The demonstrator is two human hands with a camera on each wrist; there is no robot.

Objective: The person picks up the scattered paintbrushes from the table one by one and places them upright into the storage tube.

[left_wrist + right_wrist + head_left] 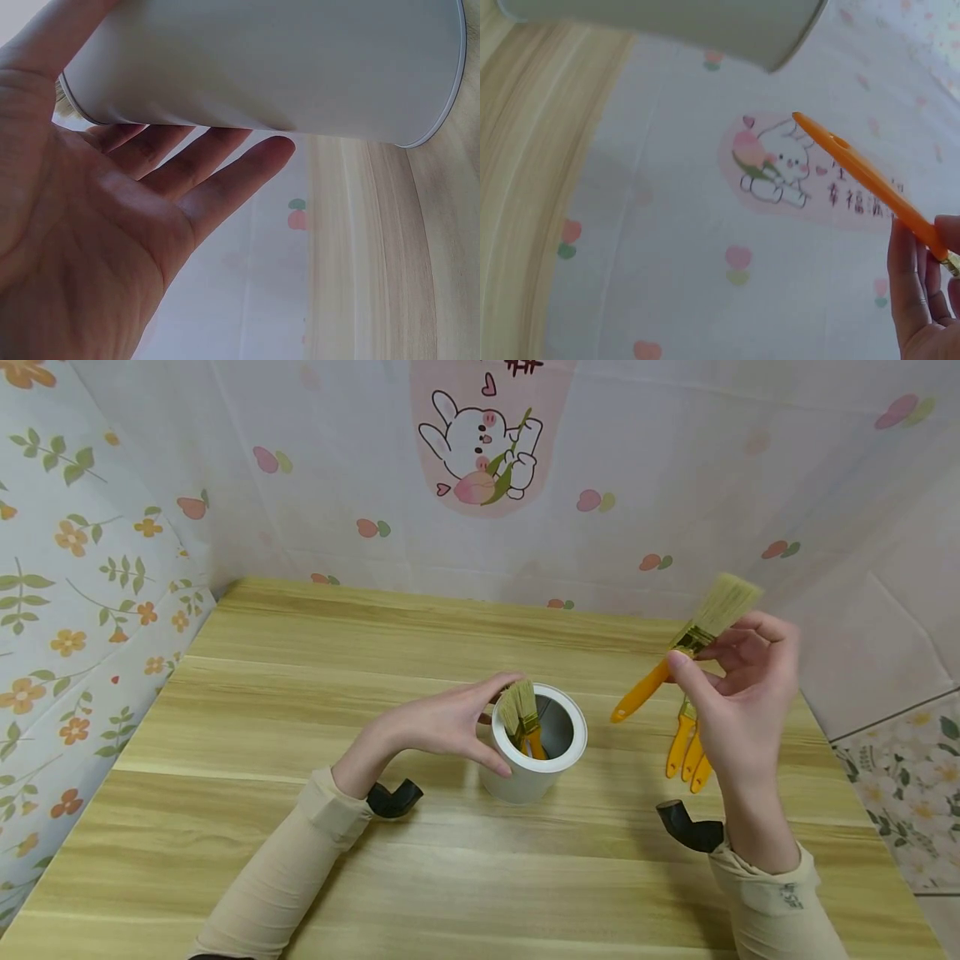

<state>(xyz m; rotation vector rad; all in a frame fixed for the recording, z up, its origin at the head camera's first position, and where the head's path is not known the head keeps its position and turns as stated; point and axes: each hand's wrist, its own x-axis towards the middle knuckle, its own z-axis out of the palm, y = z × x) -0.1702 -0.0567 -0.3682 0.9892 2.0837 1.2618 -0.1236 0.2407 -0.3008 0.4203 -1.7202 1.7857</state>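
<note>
A white can (519,787) stands upright, left of the table's right half. My left hand (448,720) holds it from its left side, thumb at the front of the rim and fingers behind; in the left wrist view the fingers (225,176) lie along its wall. Bristle-up inside the can lean paintbrushes (527,710) with orange handles. To the right, my right hand (742,693) pinches another paintbrush (643,692) near its metal band, bristles up and handle slanting down toward the can. That orange handle (870,176) shows in the right wrist view too.
Below my right hand, more orange-handled paintbrushes (681,747) lie side by side on the wooden table (570,868), partly hidden by the hand. A printed cloth (300,510) hangs behind the table. Black curved pieces (395,799) sit at both wrists.
</note>
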